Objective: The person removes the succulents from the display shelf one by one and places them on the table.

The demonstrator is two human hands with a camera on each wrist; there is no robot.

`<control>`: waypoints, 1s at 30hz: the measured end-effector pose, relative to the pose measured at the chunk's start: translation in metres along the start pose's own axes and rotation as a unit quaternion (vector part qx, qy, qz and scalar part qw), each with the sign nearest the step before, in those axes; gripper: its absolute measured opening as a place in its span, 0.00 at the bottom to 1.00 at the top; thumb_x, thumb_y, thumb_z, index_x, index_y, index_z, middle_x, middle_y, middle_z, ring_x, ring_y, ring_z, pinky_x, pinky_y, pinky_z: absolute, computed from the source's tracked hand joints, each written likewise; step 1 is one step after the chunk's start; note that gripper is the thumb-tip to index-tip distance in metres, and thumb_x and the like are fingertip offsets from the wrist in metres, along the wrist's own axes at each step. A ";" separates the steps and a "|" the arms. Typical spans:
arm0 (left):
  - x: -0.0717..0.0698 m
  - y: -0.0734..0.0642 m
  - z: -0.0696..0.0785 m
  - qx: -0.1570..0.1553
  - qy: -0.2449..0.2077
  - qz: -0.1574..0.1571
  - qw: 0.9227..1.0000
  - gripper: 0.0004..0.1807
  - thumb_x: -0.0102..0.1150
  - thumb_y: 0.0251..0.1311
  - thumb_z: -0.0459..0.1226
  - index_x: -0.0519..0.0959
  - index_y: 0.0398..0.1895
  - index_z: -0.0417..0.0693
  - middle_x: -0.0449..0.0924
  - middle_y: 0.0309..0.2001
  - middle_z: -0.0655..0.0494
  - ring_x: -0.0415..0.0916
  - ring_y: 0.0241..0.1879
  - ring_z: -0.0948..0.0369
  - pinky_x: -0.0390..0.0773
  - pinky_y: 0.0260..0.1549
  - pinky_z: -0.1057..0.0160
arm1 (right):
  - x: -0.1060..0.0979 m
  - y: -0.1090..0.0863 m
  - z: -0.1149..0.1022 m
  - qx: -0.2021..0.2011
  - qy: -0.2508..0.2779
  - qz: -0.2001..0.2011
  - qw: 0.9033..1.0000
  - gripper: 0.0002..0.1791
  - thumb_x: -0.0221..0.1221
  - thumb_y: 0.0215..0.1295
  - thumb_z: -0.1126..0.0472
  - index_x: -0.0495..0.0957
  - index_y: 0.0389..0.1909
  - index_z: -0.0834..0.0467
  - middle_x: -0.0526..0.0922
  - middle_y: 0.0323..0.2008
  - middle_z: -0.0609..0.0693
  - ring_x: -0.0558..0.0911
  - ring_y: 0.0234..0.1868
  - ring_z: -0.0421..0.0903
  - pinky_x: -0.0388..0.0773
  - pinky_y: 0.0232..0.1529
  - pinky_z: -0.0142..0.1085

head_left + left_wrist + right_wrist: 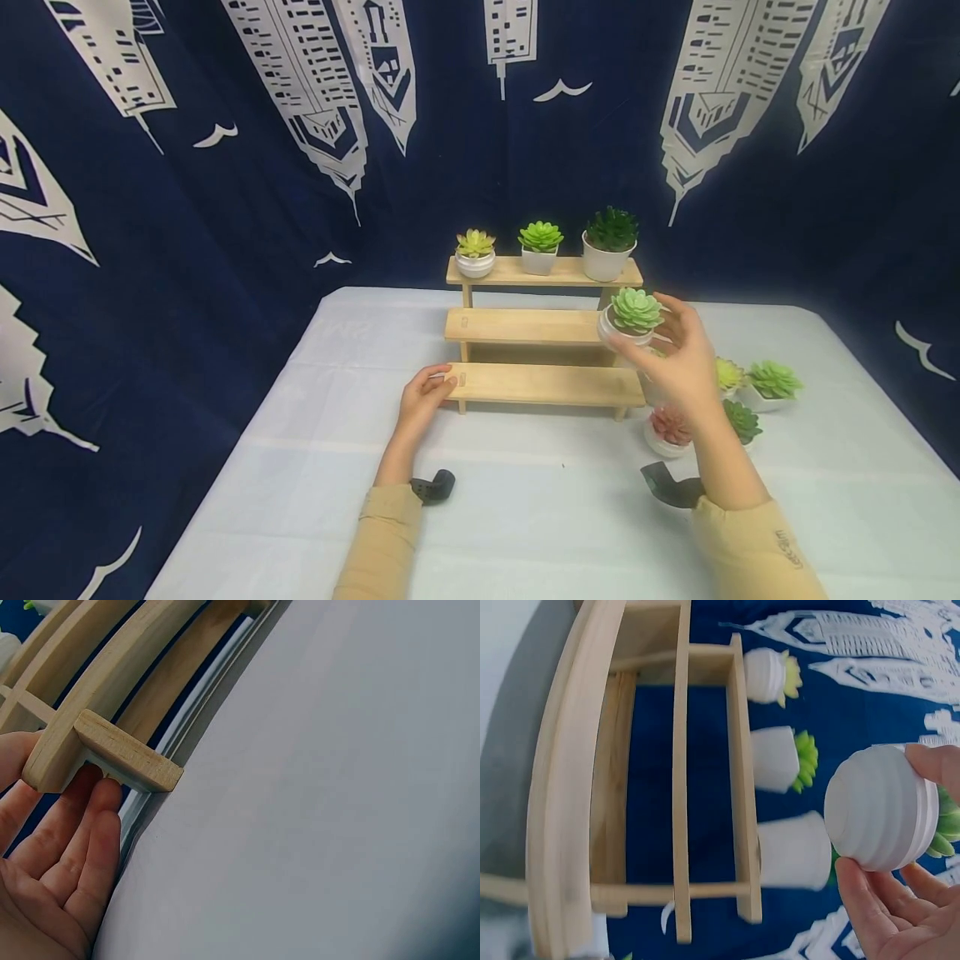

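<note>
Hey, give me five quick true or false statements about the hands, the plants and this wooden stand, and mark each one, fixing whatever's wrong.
1. The right hand holds a light green succulent in a white pot. True.
2. The left hand holds a pot. False: the left hand grips an end of the bottom shelf.
3. Three potted plants stand on the top shelf. True.
4. The dark green plant is the leftmost of those three. False: it is the rightmost.
5. The reddish succulent sits on the bottom shelf. False: it is on the table.
</note>
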State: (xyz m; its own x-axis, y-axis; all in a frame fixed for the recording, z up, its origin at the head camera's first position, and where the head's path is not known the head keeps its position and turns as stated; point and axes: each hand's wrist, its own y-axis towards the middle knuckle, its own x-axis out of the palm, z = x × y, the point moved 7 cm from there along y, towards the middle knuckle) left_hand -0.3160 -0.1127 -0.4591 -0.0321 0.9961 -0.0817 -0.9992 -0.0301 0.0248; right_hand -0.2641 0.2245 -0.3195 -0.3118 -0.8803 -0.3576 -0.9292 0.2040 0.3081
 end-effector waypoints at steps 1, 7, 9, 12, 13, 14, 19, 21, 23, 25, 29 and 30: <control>0.000 0.000 0.000 0.001 0.001 0.000 1.000 0.19 0.59 0.61 0.35 0.74 0.53 0.36 0.79 0.46 0.40 0.77 0.36 0.62 0.79 0.39 0.57 | -0.004 -0.001 0.002 0.004 -0.004 0.004 1.000 0.46 0.69 0.53 0.54 0.55 0.69 0.56 0.66 0.64 0.58 0.69 0.61 0.55 0.69 0.57 0.45; -0.002 0.015 -0.023 -0.001 -0.008 -0.003 1.000 0.20 0.60 0.60 0.37 0.74 0.54 0.38 0.79 0.47 0.41 0.78 0.36 0.61 0.79 0.39 0.56 | -0.031 -0.005 0.020 0.036 -0.027 0.041 0.998 0.45 0.68 0.54 0.54 0.55 0.69 0.55 0.66 0.63 0.58 0.70 0.60 0.53 0.70 0.58 0.42; -0.002 0.018 -0.029 0.000 -0.010 0.000 1.000 0.21 0.61 0.59 0.38 0.75 0.55 0.40 0.79 0.48 0.41 0.78 0.37 0.61 0.79 0.39 0.57 | -0.041 -0.006 0.025 0.043 -0.029 0.054 0.997 0.44 0.68 0.54 0.55 0.56 0.69 0.54 0.67 0.62 0.57 0.71 0.59 0.49 0.71 0.56 0.37; -0.002 0.018 -0.030 0.003 -0.007 0.007 1.000 0.21 0.61 0.59 0.39 0.75 0.54 0.42 0.79 0.48 0.43 0.78 0.38 0.60 0.79 0.38 0.59 | -0.056 -0.008 0.033 0.051 -0.033 0.073 0.995 0.43 0.68 0.54 0.57 0.57 0.68 0.52 0.68 0.61 0.55 0.72 0.57 0.43 0.71 0.53 0.28; -0.002 0.019 -0.031 0.003 -0.006 0.009 1.000 0.20 0.62 0.59 0.40 0.75 0.54 0.43 0.79 0.48 0.44 0.78 0.38 0.60 0.79 0.38 0.60 | -0.061 -0.010 0.035 0.054 -0.038 0.080 0.995 0.42 0.68 0.54 0.57 0.57 0.68 0.52 0.68 0.60 0.55 0.72 0.56 0.42 0.71 0.52 0.27; -0.002 0.018 -0.031 0.004 -0.005 0.010 1.000 0.20 0.62 0.59 0.40 0.76 0.53 0.43 0.80 0.47 0.44 0.78 0.38 0.60 0.79 0.38 0.60 | -0.067 -0.011 0.037 0.058 -0.042 0.086 0.994 0.42 0.68 0.54 0.57 0.57 0.68 0.51 0.68 0.60 0.54 0.72 0.56 0.41 0.71 0.51 0.26; -0.001 0.018 -0.030 0.007 -0.003 0.011 1.000 0.18 0.61 0.59 0.39 0.76 0.52 0.43 0.80 0.46 0.45 0.78 0.39 0.59 0.79 0.37 0.62 | -0.092 -0.016 0.055 0.098 -0.053 0.108 0.988 0.44 0.68 0.54 0.55 0.55 0.70 0.48 0.66 0.61 0.50 0.69 0.58 0.40 0.68 0.53 0.23; 0.000 0.018 -0.030 0.005 -0.002 0.012 1.000 0.18 0.61 0.59 0.39 0.76 0.52 0.44 0.80 0.46 0.45 0.78 0.39 0.58 0.79 0.37 0.62 | -0.102 -0.017 0.063 0.120 -0.045 0.118 0.985 0.45 0.68 0.53 0.55 0.54 0.70 0.47 0.66 0.60 0.47 0.68 0.59 0.39 0.67 0.53 0.21; -0.001 0.018 -0.030 0.003 -0.002 0.013 1.000 0.18 0.61 0.59 0.39 0.76 0.52 0.44 0.80 0.47 0.44 0.78 0.40 0.58 0.79 0.37 0.61 | -0.111 -0.019 0.070 0.140 -0.041 0.129 0.981 0.46 0.69 0.53 0.55 0.54 0.70 0.46 0.65 0.61 0.45 0.67 0.60 0.38 0.66 0.51 0.18; -0.001 0.019 -0.030 0.002 0.001 0.013 1.000 0.19 0.61 0.59 0.39 0.76 0.52 0.43 0.80 0.48 0.44 0.78 0.40 0.57 0.79 0.37 0.61 | -0.119 -0.021 0.076 0.159 -0.038 0.139 0.977 0.47 0.69 0.52 0.55 0.54 0.70 0.45 0.64 0.63 0.46 0.66 0.61 0.37 0.65 0.50 0.17; -0.001 0.018 -0.030 0.003 0.004 0.012 1.000 0.19 0.61 0.59 0.40 0.76 0.53 0.44 0.79 0.48 0.44 0.78 0.41 0.57 0.79 0.37 0.61 | -0.132 -0.026 0.088 0.189 -0.041 0.150 0.970 0.49 0.69 0.52 0.54 0.51 0.71 0.44 0.60 0.67 0.48 0.63 0.64 0.37 0.64 0.54 0.19; -0.001 0.018 -0.030 0.003 0.004 0.012 1.000 0.19 0.61 0.59 0.40 0.76 0.52 0.44 0.80 0.48 0.44 0.78 0.41 0.57 0.79 0.37 0.62 | -0.135 -0.027 0.091 0.194 -0.043 0.151 0.968 0.49 0.69 0.52 0.54 0.50 0.71 0.44 0.59 0.68 0.48 0.63 0.64 0.37 0.64 0.55 0.20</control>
State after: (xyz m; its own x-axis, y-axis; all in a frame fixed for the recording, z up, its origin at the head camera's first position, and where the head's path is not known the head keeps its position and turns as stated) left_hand -0.3348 -0.1167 -0.4884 -0.0568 0.9944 -0.0896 -0.9980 -0.0541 0.0320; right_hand -0.2147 0.3767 -0.3604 -0.5815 -0.7195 -0.3797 -0.7919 0.6075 0.0615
